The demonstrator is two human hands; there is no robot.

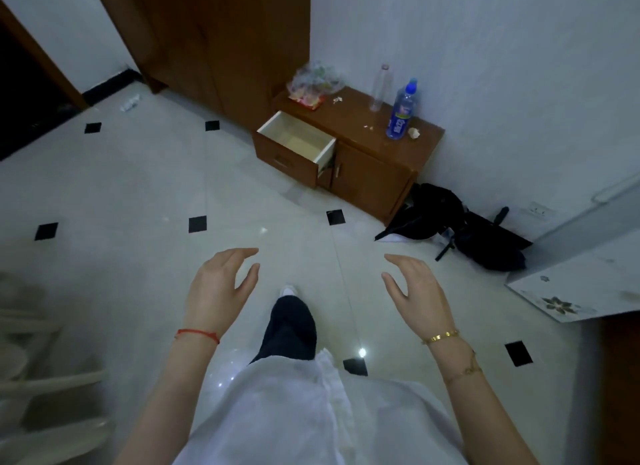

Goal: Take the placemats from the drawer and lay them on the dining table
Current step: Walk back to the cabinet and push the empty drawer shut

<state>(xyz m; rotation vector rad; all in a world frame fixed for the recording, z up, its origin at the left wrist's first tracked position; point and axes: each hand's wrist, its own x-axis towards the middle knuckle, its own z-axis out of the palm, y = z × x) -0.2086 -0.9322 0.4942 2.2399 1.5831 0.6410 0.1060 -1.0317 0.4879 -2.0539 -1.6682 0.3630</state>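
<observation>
Both hands hung empty with fingers loosely spread, the left hand [221, 284] and right hand [412, 288] low in the frame, well apart from the open drawer [298, 140] at upper centre; no placemats showed inside, so she'd best step close and check its depths

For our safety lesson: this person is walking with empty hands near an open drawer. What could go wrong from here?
1. The drawer sticks out of the low cabinet at leg height; a shin could knock it.
2. A black bag lies on the floor beside the cabinet, a possible trip.
3. The glossy floor may be slippery.
</observation>
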